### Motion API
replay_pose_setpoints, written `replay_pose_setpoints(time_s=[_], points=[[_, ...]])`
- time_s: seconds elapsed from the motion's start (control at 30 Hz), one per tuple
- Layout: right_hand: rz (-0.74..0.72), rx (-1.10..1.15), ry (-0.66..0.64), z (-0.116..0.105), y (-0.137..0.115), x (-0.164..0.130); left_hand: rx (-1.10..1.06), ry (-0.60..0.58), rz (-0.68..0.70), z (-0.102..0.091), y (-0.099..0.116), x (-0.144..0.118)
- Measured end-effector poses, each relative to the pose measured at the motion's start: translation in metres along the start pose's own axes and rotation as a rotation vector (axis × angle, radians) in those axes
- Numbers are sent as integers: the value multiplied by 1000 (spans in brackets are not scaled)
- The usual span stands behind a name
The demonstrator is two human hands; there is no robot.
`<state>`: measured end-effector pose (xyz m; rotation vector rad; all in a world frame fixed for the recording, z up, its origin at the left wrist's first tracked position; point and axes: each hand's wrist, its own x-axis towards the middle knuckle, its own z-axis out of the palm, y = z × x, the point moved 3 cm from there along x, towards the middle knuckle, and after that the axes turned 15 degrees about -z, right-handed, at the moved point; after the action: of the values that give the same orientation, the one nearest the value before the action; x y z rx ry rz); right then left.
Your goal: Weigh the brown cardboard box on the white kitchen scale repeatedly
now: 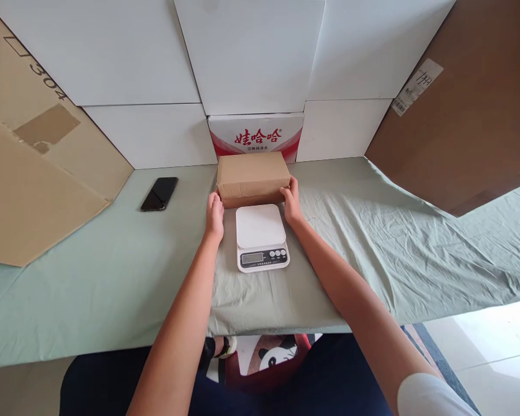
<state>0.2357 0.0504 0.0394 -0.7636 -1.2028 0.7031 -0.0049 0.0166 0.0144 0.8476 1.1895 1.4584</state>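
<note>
A brown cardboard box (253, 173) is held between my two hands, just behind a white kitchen scale (260, 228). My left hand (215, 215) grips the box's near left corner, its fingers partly hidden behind the cardboard. At the opposite end, my right hand (291, 201) has its thumb on the front face and its fingers round the right side. The scale lies on the cloth between my forearms, its display and buttons facing me and nothing on its plate. Whether the box rests on the table or is slightly raised, I cannot tell.
A black phone (159, 193) lies on the green tablecloth (112, 260) to the left. White boxes (251, 52) form a wall behind, with a red-and-white carton (255, 136) at its base. Large cardboard panels stand at the left (39, 150) and right (468, 115).
</note>
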Motion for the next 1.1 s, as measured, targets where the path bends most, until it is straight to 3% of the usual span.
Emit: replay_pose_setpoints(time_s=[0.4,0.7,1.1], points=[[8,41,-12,-3,3,0,41,-29,40,-2,-6,8],[167,130,117,-19,19,-5,-25,63,-54,-8,7,4],[139,47,49,-19,22,-5,0,45,-104,-7,7,3]])
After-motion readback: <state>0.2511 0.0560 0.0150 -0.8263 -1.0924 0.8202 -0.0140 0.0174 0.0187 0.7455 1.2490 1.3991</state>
